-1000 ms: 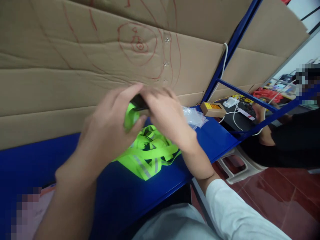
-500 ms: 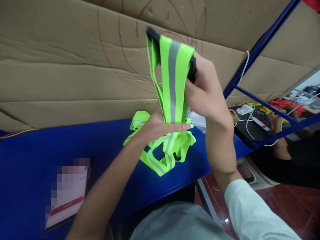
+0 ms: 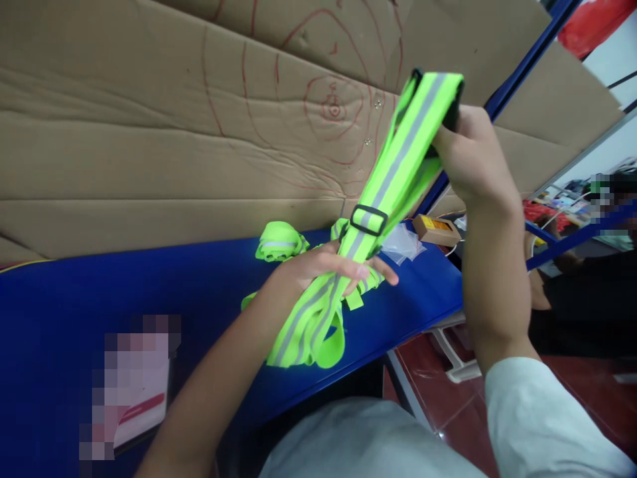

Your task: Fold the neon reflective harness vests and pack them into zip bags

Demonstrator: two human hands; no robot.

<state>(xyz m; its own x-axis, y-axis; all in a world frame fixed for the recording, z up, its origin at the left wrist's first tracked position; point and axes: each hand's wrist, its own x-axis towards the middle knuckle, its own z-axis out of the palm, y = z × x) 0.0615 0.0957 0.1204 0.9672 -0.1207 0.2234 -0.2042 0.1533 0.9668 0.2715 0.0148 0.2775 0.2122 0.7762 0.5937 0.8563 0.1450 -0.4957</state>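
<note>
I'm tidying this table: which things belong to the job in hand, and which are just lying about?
Job in hand:
green reflective strap
black slide buckle
probably rolled green strap behind

Apparently lying about:
small cardboard box
clear plastic
flat item, partly pixelated

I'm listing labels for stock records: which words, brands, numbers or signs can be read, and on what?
Nothing legible.
Small box: yellow label, any print too small.
Cardboard: red hand-drawn rings; central marks too blurred.
Flat object, left: partly pixelated, unreadable.
Held green strap: no lettering visible.
</note>
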